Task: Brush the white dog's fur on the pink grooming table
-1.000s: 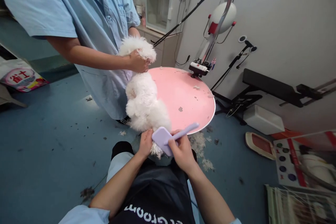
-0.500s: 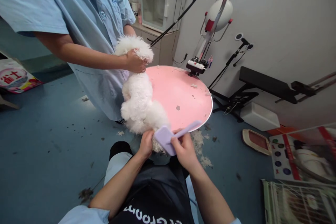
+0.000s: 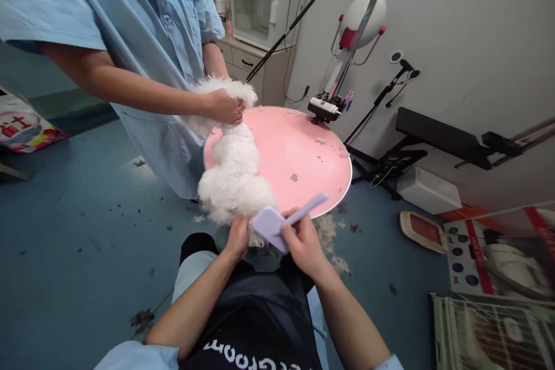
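Observation:
A fluffy white dog (image 3: 236, 185) is on the near left side of a round pink grooming table (image 3: 299, 153), its rear toward me. My left hand (image 3: 237, 240) is closed on the fur of its hind leg; the fingertips are partly hidden. In my right hand (image 3: 306, 247) is a lilac slicker brush (image 3: 269, 226), gripped by the handle. Its head lies against the fur just right of my left hand, and the bristle side is turned away from me. A co-worker's hand (image 3: 226, 107) holds the dog's head at the far end.
A co-worker in a light blue shirt (image 3: 160, 81) stands at the left. A metal grooming arm (image 3: 368, 11) with a black strap (image 3: 288, 32) rises behind the table. Cut hair (image 3: 327, 231) litters the blue floor. A wire cage (image 3: 489, 335) is at lower right.
The dog's head and upper body have shifted slightly down and right with the co-worker's hand, showing more of the table's left edge. Both my hands and the brush moved only slightly.

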Demonstrator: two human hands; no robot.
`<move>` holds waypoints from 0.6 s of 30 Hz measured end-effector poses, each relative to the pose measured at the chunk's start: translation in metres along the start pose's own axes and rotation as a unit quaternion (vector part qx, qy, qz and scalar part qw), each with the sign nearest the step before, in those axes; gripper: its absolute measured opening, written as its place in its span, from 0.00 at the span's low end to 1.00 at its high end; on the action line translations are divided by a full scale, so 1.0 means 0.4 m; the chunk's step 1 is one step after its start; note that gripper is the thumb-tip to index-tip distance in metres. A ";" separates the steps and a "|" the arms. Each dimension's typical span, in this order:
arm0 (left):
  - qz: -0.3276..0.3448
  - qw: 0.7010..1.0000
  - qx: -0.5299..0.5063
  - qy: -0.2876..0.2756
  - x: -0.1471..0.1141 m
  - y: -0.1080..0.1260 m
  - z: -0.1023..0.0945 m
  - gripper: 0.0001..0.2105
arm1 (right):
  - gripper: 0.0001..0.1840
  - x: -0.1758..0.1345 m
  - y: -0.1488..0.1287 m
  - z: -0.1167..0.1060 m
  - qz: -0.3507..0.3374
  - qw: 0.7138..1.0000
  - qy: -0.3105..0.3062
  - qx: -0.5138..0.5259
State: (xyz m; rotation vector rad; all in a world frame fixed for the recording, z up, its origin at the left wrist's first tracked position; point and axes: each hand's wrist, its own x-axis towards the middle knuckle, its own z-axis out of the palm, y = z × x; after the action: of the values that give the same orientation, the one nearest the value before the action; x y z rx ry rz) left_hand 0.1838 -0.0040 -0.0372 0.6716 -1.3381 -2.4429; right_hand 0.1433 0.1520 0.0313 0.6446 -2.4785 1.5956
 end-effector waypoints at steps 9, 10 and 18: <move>0.013 1.000 -0.015 -0.023 0.003 0.021 0.011 0.15 | 0.11 -0.008 0.016 0.010 0.000 0.999 0.013 0.031; 0.012 1.000 -0.017 -0.024 0.003 0.023 0.012 0.15 | 0.11 -0.006 0.018 0.006 0.001 0.998 0.066 0.021; -0.013 0.999 0.004 -0.033 -0.001 0.034 0.020 0.15 | 0.11 0.005 0.011 0.004 0.025 0.998 0.051 0.003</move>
State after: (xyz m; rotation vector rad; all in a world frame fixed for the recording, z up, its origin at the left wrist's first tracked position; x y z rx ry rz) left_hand 0.1803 -0.0054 -0.0219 0.6189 -1.3730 -2.5015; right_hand 0.1398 0.1517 0.0276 0.4942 -2.4356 1.6115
